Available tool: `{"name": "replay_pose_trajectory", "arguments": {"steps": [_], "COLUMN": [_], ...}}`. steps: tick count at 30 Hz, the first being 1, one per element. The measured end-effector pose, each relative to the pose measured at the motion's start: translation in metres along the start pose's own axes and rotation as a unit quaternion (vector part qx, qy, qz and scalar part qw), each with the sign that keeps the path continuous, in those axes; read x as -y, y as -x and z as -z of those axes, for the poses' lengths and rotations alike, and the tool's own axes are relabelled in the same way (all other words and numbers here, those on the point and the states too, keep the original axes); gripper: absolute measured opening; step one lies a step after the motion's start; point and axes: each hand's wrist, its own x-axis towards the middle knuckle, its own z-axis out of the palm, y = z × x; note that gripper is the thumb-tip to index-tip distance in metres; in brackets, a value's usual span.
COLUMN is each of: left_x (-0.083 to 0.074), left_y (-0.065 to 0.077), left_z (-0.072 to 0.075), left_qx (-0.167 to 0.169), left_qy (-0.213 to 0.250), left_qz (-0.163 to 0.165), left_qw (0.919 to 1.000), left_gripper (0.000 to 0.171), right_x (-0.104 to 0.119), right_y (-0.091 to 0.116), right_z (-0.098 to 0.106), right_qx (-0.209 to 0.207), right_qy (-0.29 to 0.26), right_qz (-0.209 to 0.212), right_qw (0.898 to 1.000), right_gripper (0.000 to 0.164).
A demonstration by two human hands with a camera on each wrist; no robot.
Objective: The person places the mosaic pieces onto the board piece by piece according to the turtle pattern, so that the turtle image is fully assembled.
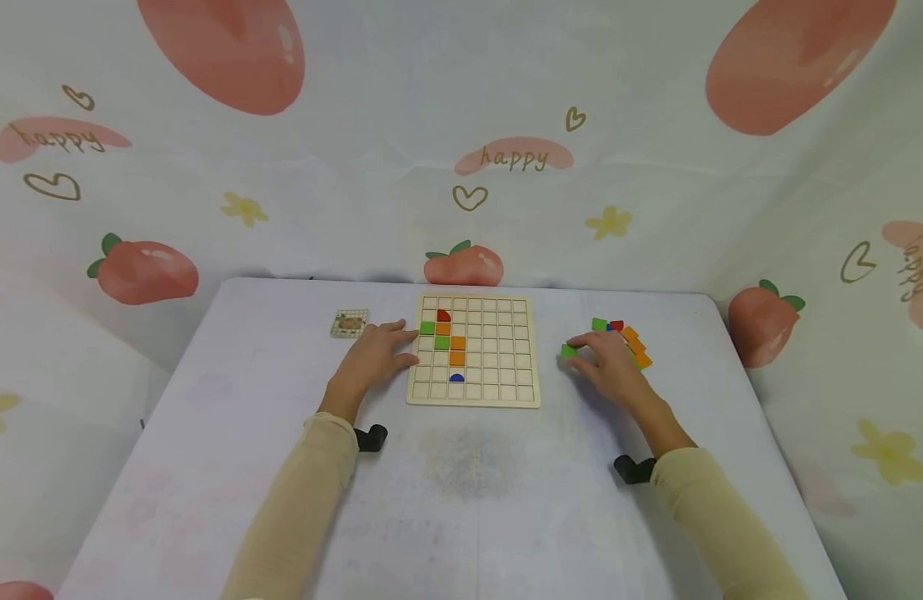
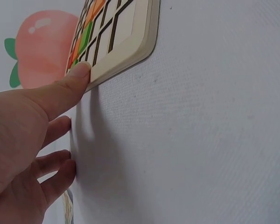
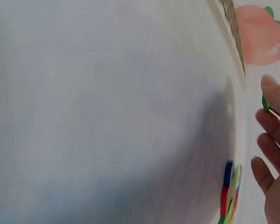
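A wooden grid board (image 1: 499, 350) lies on the table, with green, orange, red and blue tiles in several cells of its left half. My left hand (image 1: 373, 357) touches the board's left edge; in the left wrist view its thumb (image 2: 79, 70) rests on the rim. Between thumb and fingers, my right hand (image 1: 611, 362) pinches a green square tile (image 1: 569, 352) to the right of the board. That tile shows only as a sliver in the right wrist view. Partly behind the right hand lies a pile of loose tiles (image 1: 634, 340), orange, red, green and blue.
A small pattern card (image 1: 349, 323) lies left of the board, beyond the left hand. A printed cloth backdrop (image 1: 506, 225) rises behind the white table (image 1: 461, 517). Each wrist carries a black camera mount, one of them the left mount (image 1: 371, 438).
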Motion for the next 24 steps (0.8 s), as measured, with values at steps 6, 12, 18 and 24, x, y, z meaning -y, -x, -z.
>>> {"name": "replay_pose_trajectory", "arguments": {"steps": [6,12,18,24], "left_x": [0.000,0.000,-0.002,-0.001], "left_y": [0.000,-0.001,-0.002,-0.001], "left_z": [0.000,-0.001,-0.001,0.000], "left_qx": [-0.001,0.005,0.011,0.010], "left_qy": [0.002,0.011,0.016,0.015], "left_qz": [-0.004,0.006,0.017,0.018], "left_qw": [1.0000,0.9999,0.9997,0.9997], "left_gripper": [0.062,0.062,0.062,0.062], "right_x": [0.018,0.031,0.045,0.058], "right_y": [-0.009,-0.021,-0.030,-0.039], "right_z": [-0.009,-0.021,-0.033,-0.051], "right_qx": [0.018,0.018,0.026,0.011], "right_qy": [-0.043,-0.061,-0.081,-0.088], "right_qz": [-0.028,-0.023,-0.013,0.019], "right_qw": [0.999,0.998,0.996,0.996], "right_gripper": [0.033,0.034,0.033,0.030]}}
